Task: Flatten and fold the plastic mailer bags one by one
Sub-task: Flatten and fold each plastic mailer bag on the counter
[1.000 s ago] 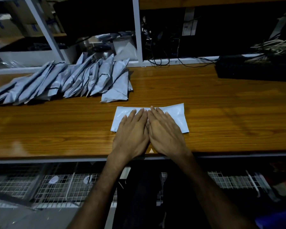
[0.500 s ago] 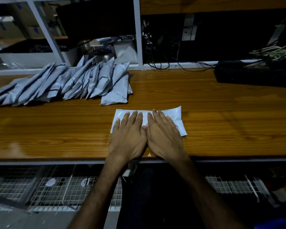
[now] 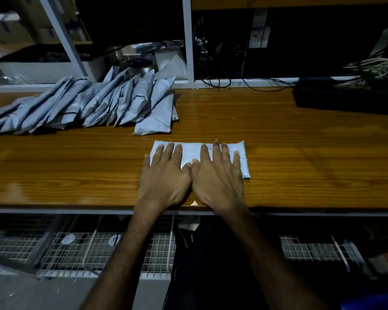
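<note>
— Where's the mailer bag you're working on?

— The white mailer bag (image 3: 189, 152) lies flat near the front edge of the surface (image 3: 300, 157), about midway along it, its long side running left to right. Both my hands are on it.

— And your grip?

— Wide, both sides. My left hand (image 3: 164, 175) lies palm down with straight, spread fingers over the bag's left half, the little finger off its left edge on the wood. My right hand (image 3: 218, 177) lies the same way over the right half. My thumbs touch in the middle. I pinch nothing; I only press down.

— What else is on there?

— A row of grey folded mailer bags (image 3: 87, 104) leans in an overlapping line along the back left, the nearest one just behind my bag but apart from it. A black box (image 3: 345, 97) sits at the back right corner, with cables (image 3: 376, 66) behind it.
</note>
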